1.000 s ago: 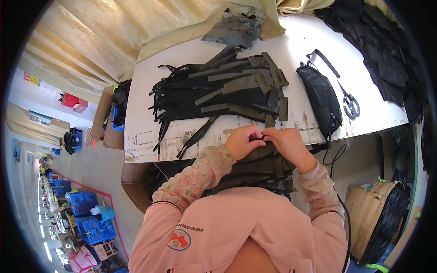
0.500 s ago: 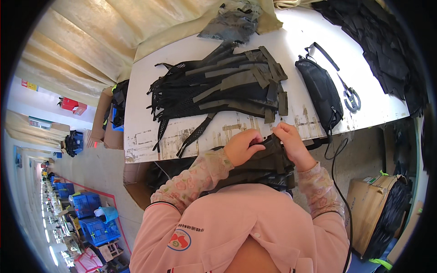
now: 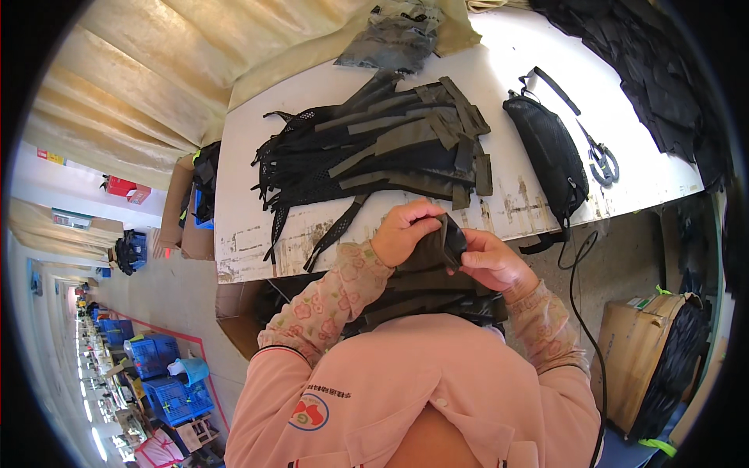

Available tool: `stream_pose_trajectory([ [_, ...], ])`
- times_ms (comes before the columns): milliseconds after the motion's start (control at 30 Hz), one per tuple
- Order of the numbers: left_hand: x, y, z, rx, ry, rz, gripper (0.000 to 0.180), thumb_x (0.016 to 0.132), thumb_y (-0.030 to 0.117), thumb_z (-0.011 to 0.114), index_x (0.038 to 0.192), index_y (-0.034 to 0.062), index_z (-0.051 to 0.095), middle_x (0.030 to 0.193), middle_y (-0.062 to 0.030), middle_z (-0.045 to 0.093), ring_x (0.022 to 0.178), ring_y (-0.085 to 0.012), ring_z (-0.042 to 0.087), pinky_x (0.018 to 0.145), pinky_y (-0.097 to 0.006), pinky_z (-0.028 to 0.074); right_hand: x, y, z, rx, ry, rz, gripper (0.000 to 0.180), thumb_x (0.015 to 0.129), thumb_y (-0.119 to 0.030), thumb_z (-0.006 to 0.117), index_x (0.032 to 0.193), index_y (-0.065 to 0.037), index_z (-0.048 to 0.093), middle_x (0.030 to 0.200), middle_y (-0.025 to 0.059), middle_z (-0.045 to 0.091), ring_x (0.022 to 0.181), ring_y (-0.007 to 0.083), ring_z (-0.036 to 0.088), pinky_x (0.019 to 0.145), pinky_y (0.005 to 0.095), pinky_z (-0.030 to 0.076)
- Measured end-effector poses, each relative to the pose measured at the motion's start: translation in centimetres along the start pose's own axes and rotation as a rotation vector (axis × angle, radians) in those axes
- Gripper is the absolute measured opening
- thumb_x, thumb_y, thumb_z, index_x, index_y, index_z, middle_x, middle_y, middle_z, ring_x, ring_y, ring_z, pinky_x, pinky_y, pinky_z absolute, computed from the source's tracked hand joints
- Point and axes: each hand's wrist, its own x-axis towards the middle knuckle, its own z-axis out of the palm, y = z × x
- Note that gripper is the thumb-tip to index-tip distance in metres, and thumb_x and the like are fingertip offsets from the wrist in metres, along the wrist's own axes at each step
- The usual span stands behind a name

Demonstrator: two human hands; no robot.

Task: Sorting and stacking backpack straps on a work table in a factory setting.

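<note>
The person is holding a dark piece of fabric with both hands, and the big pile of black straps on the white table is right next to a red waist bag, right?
Not quite. The waist bag is black, not red, as the head view shows. The rest holds: the left hand and right hand both grip the dark fabric piece, and the pile of black straps lies beside the bag on the white table.

Salmon-pink collared shirt, a round red-and-blue badge on the chest, and floral-print oversleeves covering both forearms down to the wrists
</note>
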Motion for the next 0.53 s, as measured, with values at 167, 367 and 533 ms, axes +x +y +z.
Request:
stream_pose_trajectory([
  [167,0.4,-0.7,-0.6,-0.111,0.005,0.01,0.015,0.087,0.0,0.056,0.1,-0.0028,0.063,0.094,-0.0038,0.06,0.092,-0.0123,0.055,0.084,-0.025,0.042,0.2,0.1,1.0,0.087,0.144,-0.047,0.014,0.091,-0.011,0.061,0.102,-0.004,0.056,0.092,0.0033,0.062,0.08,0.0148,0.06,0.075,0.0306,0.05],
  [367,0.1,0.3,1.1,-0.038,-0.053,-0.109,0.02,0.084,0.015,0.065,0.099,0.0007,0.067,0.091,-0.0042,0.064,0.082,-0.0101,0.057,0.077,-0.027,0.046,0.3,-0.1,0.3,-1.168,0.55,-0.421,0.009,0.093,-0.007,0.055,0.101,-0.005,0.055,0.076,0.0019,0.058,0.062,0.0125,0.054,0.057,0.0258,0.045],
  [533,1.0,1.0,0.1,0.137,-0.19,-0.523,0.046,0.085,0.024,0.066,0.125,0.0038,0.056,0.108,-0.0126,0.065,0.095,-0.0123,0.057,0.083,-0.027,0.045,0.1,-1.9,-1.1,-0.737,0.717,-0.357,0.01,0.096,-0.01,0.052,0.105,-0.008,0.057,0.075,0.0032,0.056,0.058,0.015,0.052,0.054,0.0243,0.043],
])
